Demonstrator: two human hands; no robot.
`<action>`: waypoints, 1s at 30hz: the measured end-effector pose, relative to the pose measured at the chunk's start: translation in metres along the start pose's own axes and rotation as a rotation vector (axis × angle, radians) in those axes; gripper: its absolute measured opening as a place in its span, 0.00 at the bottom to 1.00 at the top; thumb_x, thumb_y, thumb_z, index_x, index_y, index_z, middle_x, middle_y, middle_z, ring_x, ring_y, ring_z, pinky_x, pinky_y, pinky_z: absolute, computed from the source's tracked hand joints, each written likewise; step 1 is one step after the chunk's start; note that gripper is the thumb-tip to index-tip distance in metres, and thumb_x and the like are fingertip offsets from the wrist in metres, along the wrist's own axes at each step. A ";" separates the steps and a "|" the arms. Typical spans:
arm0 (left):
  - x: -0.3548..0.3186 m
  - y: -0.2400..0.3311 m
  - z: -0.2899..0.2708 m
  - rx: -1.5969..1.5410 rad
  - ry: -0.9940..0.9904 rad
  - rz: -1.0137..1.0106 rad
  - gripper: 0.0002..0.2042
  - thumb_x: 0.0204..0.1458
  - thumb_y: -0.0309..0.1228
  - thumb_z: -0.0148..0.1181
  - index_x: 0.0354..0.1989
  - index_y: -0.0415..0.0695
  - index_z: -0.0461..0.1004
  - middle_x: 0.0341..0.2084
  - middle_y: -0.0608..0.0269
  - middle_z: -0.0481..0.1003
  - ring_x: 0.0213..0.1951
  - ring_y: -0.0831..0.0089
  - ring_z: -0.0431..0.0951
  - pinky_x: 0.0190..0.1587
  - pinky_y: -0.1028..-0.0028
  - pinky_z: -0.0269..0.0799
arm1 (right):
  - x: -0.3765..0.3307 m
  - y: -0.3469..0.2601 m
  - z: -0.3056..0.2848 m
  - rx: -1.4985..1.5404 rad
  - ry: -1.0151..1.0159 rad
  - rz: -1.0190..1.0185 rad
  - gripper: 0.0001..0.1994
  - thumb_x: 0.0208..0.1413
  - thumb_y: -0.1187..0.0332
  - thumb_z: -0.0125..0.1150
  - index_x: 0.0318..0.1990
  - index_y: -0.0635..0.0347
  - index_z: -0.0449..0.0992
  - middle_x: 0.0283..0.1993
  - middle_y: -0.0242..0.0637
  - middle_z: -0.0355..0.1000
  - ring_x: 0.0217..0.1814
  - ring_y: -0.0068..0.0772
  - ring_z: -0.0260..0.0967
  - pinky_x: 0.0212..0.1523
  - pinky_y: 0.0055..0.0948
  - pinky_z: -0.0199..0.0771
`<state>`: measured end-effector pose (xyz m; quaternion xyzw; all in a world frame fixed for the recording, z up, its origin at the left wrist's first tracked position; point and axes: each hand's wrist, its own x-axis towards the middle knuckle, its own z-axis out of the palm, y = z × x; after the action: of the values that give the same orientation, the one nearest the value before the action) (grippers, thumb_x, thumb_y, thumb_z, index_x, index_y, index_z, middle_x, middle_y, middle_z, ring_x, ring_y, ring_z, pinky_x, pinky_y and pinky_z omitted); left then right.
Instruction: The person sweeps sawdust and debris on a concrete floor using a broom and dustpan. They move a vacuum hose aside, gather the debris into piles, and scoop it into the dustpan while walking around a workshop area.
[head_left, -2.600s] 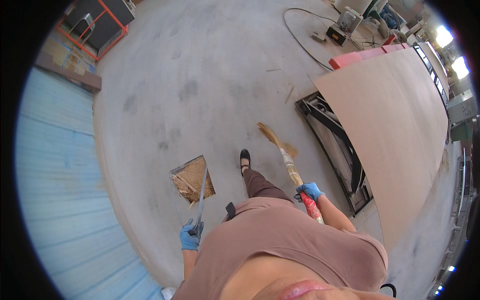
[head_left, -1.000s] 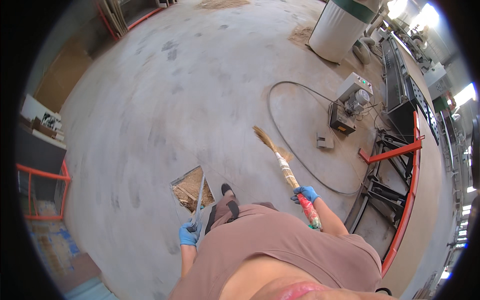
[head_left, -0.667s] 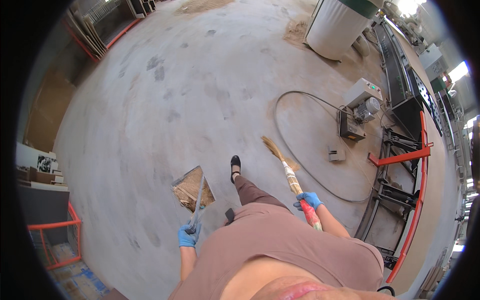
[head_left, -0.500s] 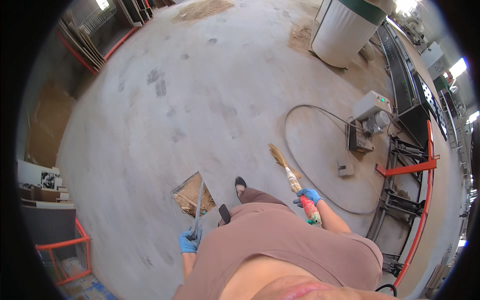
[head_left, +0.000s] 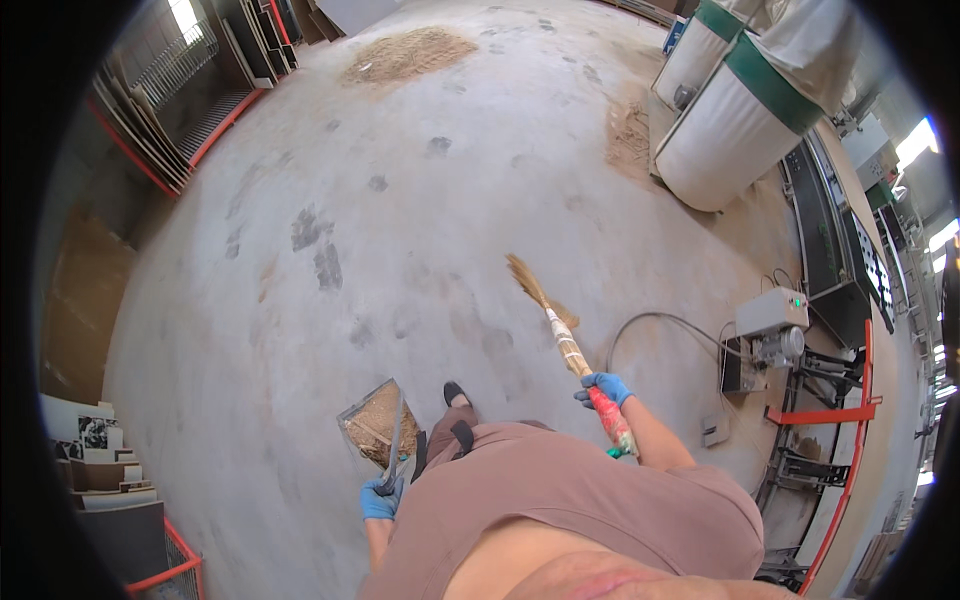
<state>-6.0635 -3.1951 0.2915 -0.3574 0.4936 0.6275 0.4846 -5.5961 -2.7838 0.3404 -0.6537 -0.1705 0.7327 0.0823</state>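
The person stands on a wide grey concrete floor [head_left: 420, 200] and looks down over a brown shirt [head_left: 570, 510]. The left hand [head_left: 380, 498], in a blue glove, is closed around the upright metal handle of a dustpan [head_left: 375, 425], which hangs low just in front of the person's left side, its open tray tilted and filled with brownish sawdust. The right hand [head_left: 603, 386], also in a blue glove, is clamped around the shaft of a straw broom [head_left: 562, 335]; the grip sits where the red wrapping of the handle meets the pale bound part, and the broom slants up and away to the left, with its tan bristles spread over the floor ahead of the person. One dark shoe [head_left: 455, 393] shows between dustpan and broom. Dark stains mark the floor further out, and a broad patch of sawdust [head_left: 408, 55] lies well away at the far side, with a smaller one [head_left: 630, 135] beside two large white drums with green bands [head_left: 745, 120]. To the right of the broom a grey cable [head_left: 650, 325] curves over the floor to a small grey machine [head_left: 770, 330], next to a red metal frame [head_left: 850, 415]. On the left, stacked boards lean along a red-edged rack [head_left: 150, 140], and a red wire basket [head_left: 170, 560] stands near the lower left.
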 end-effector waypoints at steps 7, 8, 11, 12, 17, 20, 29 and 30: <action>0.108 0.174 0.224 0.023 0.023 -0.032 0.25 0.41 0.22 0.49 0.53 0.39 0.68 0.34 0.48 0.75 0.36 0.50 0.78 0.50 0.43 0.75 | 0.069 -0.170 0.124 -0.046 0.124 -0.030 0.17 0.53 0.70 0.60 0.48 0.72 0.71 0.33 0.52 0.76 0.29 0.45 0.78 0.25 0.39 0.80; 0.126 0.197 0.258 0.016 0.028 -0.031 0.25 0.41 0.22 0.49 0.53 0.40 0.68 0.35 0.48 0.76 0.38 0.50 0.78 0.51 0.43 0.75 | 0.088 -0.194 0.142 -0.039 0.115 -0.033 0.17 0.53 0.70 0.61 0.48 0.72 0.71 0.33 0.51 0.76 0.29 0.46 0.78 0.25 0.40 0.80; 0.181 0.256 0.358 -0.003 0.002 -0.012 0.26 0.42 0.22 0.50 0.56 0.40 0.67 0.38 0.48 0.76 0.41 0.49 0.78 0.51 0.42 0.75 | 0.146 -0.274 0.187 -0.004 0.130 0.001 0.17 0.52 0.70 0.62 0.48 0.71 0.72 0.33 0.51 0.75 0.28 0.49 0.77 0.25 0.43 0.79; 0.196 0.274 0.389 -0.012 0.049 -0.012 0.27 0.42 0.22 0.50 0.56 0.41 0.67 0.39 0.48 0.76 0.41 0.48 0.78 0.51 0.42 0.75 | 0.165 -0.304 0.202 0.015 0.122 0.008 0.17 0.52 0.70 0.61 0.48 0.70 0.71 0.34 0.52 0.75 0.28 0.50 0.77 0.26 0.43 0.79; 0.260 0.374 0.566 -0.038 -0.012 0.035 0.24 0.42 0.23 0.51 0.53 0.42 0.68 0.40 0.47 0.75 0.41 0.44 0.78 0.47 0.43 0.78 | 0.241 -0.503 0.278 -0.028 0.083 0.105 0.23 0.53 0.68 0.59 0.56 0.66 0.66 0.36 0.55 0.76 0.23 0.41 0.76 0.21 0.36 0.79; 0.297 0.427 0.669 -0.070 0.023 0.037 0.21 0.42 0.25 0.52 0.49 0.41 0.69 0.38 0.45 0.75 0.43 0.38 0.77 0.46 0.43 0.78 | 0.274 -0.616 0.328 -0.054 0.108 0.074 0.23 0.54 0.68 0.59 0.57 0.66 0.65 0.36 0.55 0.76 0.25 0.41 0.77 0.21 0.36 0.79; 0.481 0.588 0.975 0.011 0.000 -0.026 0.07 0.43 0.27 0.55 0.28 0.38 0.75 0.27 0.50 0.77 0.35 0.48 0.77 0.45 0.47 0.79 | 0.411 -0.915 0.458 -0.038 0.098 -0.025 0.17 0.53 0.69 0.60 0.48 0.68 0.70 0.34 0.52 0.76 0.29 0.45 0.78 0.23 0.36 0.81; 0.496 0.605 1.012 0.045 -0.012 -0.040 0.05 0.44 0.28 0.55 0.27 0.40 0.74 0.27 0.53 0.77 0.34 0.51 0.76 0.45 0.47 0.79 | 0.420 -0.943 0.469 -0.046 0.152 0.012 0.16 0.53 0.69 0.60 0.47 0.67 0.70 0.34 0.52 0.76 0.29 0.45 0.78 0.23 0.36 0.81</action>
<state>-6.7511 -2.1166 0.2578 -0.3525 0.4974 0.6087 0.5078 -6.2105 -1.8303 0.3277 -0.7102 -0.1769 0.6772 0.0757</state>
